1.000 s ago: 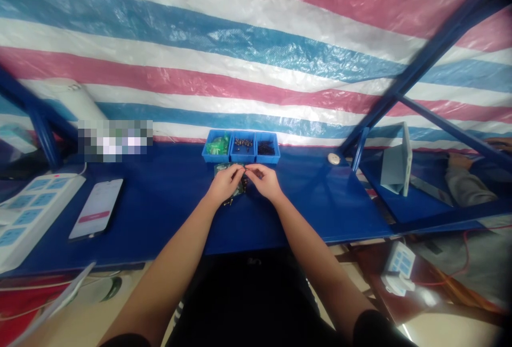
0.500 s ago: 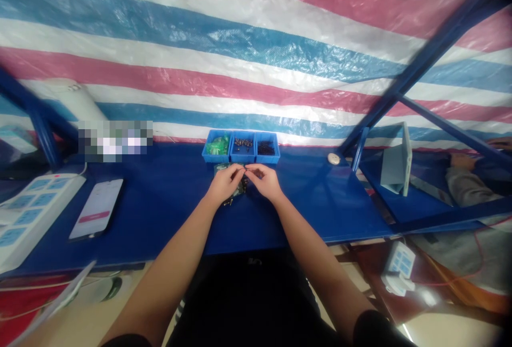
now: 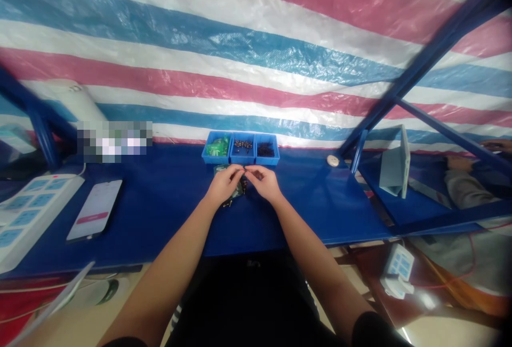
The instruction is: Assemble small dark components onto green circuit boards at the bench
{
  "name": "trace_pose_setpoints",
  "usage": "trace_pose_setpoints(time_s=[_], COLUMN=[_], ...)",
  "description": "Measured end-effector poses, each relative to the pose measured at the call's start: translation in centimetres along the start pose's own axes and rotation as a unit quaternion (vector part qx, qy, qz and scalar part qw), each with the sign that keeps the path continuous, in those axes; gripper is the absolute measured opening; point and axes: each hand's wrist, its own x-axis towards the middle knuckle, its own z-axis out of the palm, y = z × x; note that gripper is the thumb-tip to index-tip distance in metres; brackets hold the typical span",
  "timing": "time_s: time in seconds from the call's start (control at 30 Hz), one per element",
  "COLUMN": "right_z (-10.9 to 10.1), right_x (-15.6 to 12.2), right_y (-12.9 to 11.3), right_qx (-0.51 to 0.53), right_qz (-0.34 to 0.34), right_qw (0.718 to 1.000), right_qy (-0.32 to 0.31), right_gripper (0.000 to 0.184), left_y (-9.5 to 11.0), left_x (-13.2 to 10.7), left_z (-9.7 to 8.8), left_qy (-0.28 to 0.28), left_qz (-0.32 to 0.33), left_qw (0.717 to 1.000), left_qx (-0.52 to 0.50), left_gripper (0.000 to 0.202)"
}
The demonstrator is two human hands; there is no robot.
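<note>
Blue desk (image 3: 160, 213) under striped tarp (image 3: 224, 53). Left hand (image 3: 224, 184) and right hand (image 3: 264, 182) meet centrally, fingers (image 3: 249, 172) pinched; held item too small to tell. Dark green packet (image 3: 239, 190) lies beneath, nearer left hand, below blue parts tray (image 3: 212, 159).

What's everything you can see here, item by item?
Parts tray: one, blue, three compartments, far table edge
Packets: several, green, left compartment
Fasteners: a cluster, brass and dark, middle compartment
Small parts: a heap, black, right compartment
Flat piece: one, dark green, under the hands
Loose screws: a few, brass-coloured, on the table below the left hand
Table: one, blue, across the view
Power strip: one, white, table's left end
Smartphone: one, pale screen, left of the hands
Tablet: one, pale blue, standing far right
Tarpaulin: one, red, white and blue stripes, behind the table
Left hand: one, bare, over the flat piece
Right hand: one, bare, fingertips near the left hand's
</note>
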Motion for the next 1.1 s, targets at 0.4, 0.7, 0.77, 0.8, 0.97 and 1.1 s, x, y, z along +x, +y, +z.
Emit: trace_pose_setpoints(time_s=[0.4,0.7,0.77,0.8,0.97,1.1], right_z=[0.07,-0.02,-0.05,-0.06,-0.04,-0.03], right_x=[0.01,0.03,0.05,0.05,0.01,0.02], right_y=[0.01,-0.19,-0.22,-0.24,-0.35,-0.34], right_qx=[0.004,0.005,0.002,-0.001,-0.001,0.013], right_qz=[0.004,0.002,0.005,0.007,0.010,0.008], right_qw=[1.000,1.000,1.000,1.000,1.000,1.000], right_qy=[0.003,0.007,0.010,0.010,0.007,0.006], right_gripper=[0.031,0.030,0.030,0.031,0.031,0.032], left_y=[-0.16,-0.44,-0.50,-0.52,-0.58,-0.57], left_x=[-0.05,-0.12,-0.13,-0.13,-0.08,-0.11], left_z=[-0.09,0.15,0.14,0.13,0.13,0.18], left_qy=[0.005,0.012,0.014,0.013,0.013,0.010], left_qz=[0.001,-0.012,-0.006,-0.003,0.003,0.006], left_qw=[1.000,1.000,1.000,1.000,1.000,1.000], left_qx=[0.010,0.004,0.005,0.007,0.013,0.012], left_gripper=[0.030,0.028,0.027,0.026,0.027,0.027])
